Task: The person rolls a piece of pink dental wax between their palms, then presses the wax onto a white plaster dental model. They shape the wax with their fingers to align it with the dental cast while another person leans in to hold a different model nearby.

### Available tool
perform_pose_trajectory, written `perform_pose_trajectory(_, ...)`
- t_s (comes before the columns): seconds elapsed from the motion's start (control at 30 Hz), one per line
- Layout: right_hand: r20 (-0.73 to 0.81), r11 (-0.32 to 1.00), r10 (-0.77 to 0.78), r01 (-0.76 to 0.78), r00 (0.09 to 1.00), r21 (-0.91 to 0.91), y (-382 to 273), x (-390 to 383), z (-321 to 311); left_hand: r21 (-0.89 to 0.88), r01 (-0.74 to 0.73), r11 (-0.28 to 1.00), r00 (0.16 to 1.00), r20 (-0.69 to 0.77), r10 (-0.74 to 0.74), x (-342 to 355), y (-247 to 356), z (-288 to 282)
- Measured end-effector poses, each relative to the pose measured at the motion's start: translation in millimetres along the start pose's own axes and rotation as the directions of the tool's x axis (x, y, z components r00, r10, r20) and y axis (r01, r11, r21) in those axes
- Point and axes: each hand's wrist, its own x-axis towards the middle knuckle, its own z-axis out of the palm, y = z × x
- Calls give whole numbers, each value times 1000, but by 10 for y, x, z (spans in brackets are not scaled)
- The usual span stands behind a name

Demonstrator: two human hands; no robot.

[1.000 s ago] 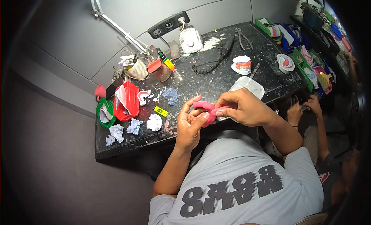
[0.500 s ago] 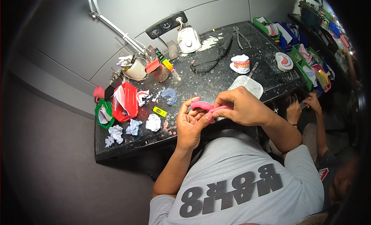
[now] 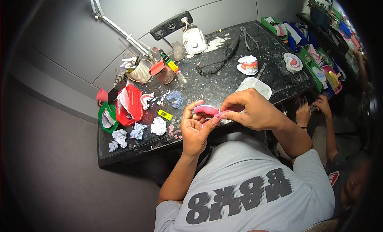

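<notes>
Above the near edge of the bench my left hand (image 3: 195,133) holds a curved pink wax piece (image 3: 204,110) with a pale inner side, its fingers behind it and the thumb in front. My right hand (image 3: 252,112) pinches a pink wax strip (image 3: 229,111) between thumb and fingers, its end against the curved piece beside my left thumb. Part of both pink pieces is hidden by the fingers. Just beyond my right hand lies a whitish translucent tray (image 3: 259,87). Behind it stands a plaster model with teeth and pink gums (image 3: 248,66).
On the black bench (image 3: 191,86) are a yellow-green lighter (image 3: 164,114), crumpled paper (image 3: 158,126), a blue-grey arch-shaped piece (image 3: 174,99) and a red box (image 3: 131,105). A corded handpiece (image 3: 232,48) and pliers (image 3: 249,38) lie farther back. Another person's hands (image 3: 304,113) are at the right.
The curved pink wax piece has tilted slightly and shifted a little left, showing more of its pale inner side. Both my hands keep nearly the same place and grip.
</notes>
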Motion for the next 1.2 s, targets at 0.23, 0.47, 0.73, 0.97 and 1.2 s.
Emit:
perform_pose_trajectory(0.23, 42, 1000, -15, 15, 999, 4, -30, -5, -65, 57, -116, 992, 993, -15, 117, -31, -13, -63)
perform_pose_trajectory(0.47, -14, 977, -210, 209, 978, -53, -17, -28, -116, 446, -619, 646, 779, 241, 579, -119, -11, -78)
perform_pose_trajectory(0.73, -196, 877, -476, 444, 858, -185, -54, -41, 15, 561, -732, 386, 639, 370, 674, -155, 39, -66)
perform_pose_trajectory(0.97, -276, 862, -505, 461, 818, -212, -63, -118, 57, 570, -778, 264, 559, 438, 704, -155, 95, -21)
perform_pose_trajectory(1.2, -289, 868, -496, 455, 819, -199, -83, -150, 55, 574, -793, 205, 523, 469, 712, -175, 127, -5)
